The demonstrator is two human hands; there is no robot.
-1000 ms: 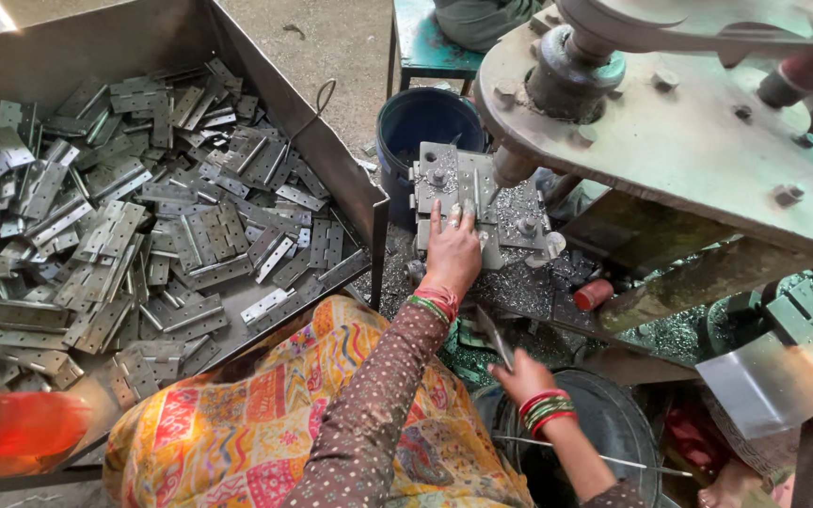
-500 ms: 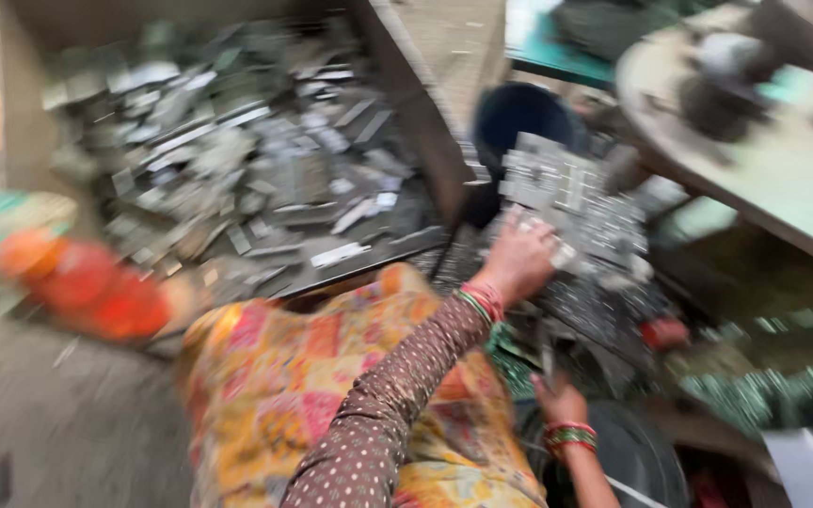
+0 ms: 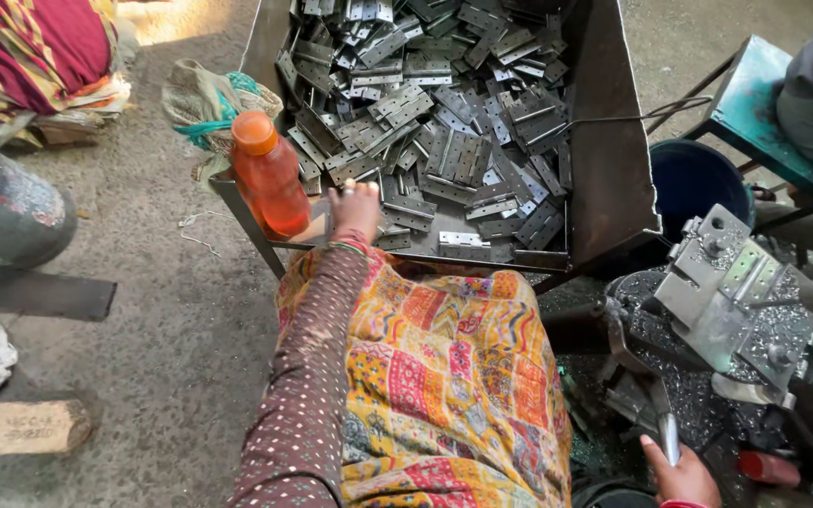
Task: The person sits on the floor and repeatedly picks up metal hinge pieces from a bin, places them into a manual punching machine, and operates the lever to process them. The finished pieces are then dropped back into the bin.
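The person's left hand (image 3: pixel 357 209) reaches into the near left corner of a big metal tray (image 3: pixel 613 141), fingers spread flat over the pile of grey metal hinges (image 3: pixel 444 122) that fills it. Whether it has closed on a hinge I cannot tell; the palm faces down and hides what lies under it. Just left of that hand an orange plastic bottle (image 3: pixel 268 174) stands upright at the tray's near edge. The right hand (image 3: pixel 679 473) sits low at the near right, curled around a slim metal handle (image 3: pixel 667 435) by the press fixture (image 3: pixel 731 292), where a hinge lies on the block. A dark blue bucket (image 3: pixel 693 179) stands beyond, right of the tray.
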